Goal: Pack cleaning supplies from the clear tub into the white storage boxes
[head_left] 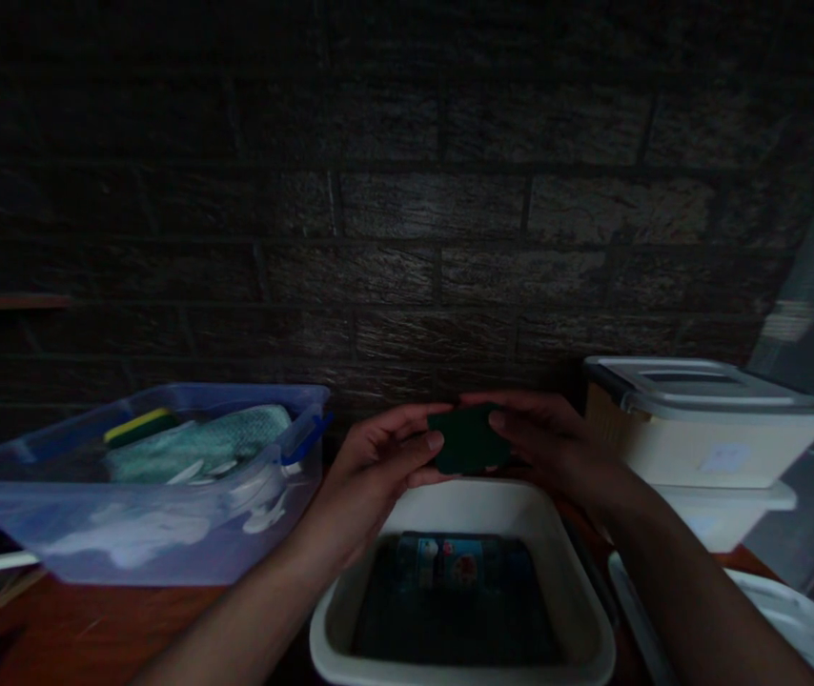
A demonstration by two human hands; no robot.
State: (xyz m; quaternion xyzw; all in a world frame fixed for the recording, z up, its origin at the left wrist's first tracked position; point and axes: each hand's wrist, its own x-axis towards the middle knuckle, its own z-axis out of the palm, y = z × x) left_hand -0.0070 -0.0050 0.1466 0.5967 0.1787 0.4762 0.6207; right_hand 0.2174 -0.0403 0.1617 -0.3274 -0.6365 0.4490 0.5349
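Both hands hold a dark green scouring pad (465, 440) up in front of the dark brick wall. My left hand (378, 467) pinches its left edge with thumb and fingers. My right hand (557, 448) grips its right edge. The pad hangs just above the far rim of a white basin (585, 619), which has a dark bottom and a blue printed packet (450, 562) lying inside.
A clear blue-tinted plastic tub (164, 534) at the left holds a teal cloth (213, 443), a yellow-green sponge (139, 426) and white items. Stacked white lidded boxes (707, 429) stand at the right. A white lid (800, 619) lies at lower right on the wooden table (92, 629).
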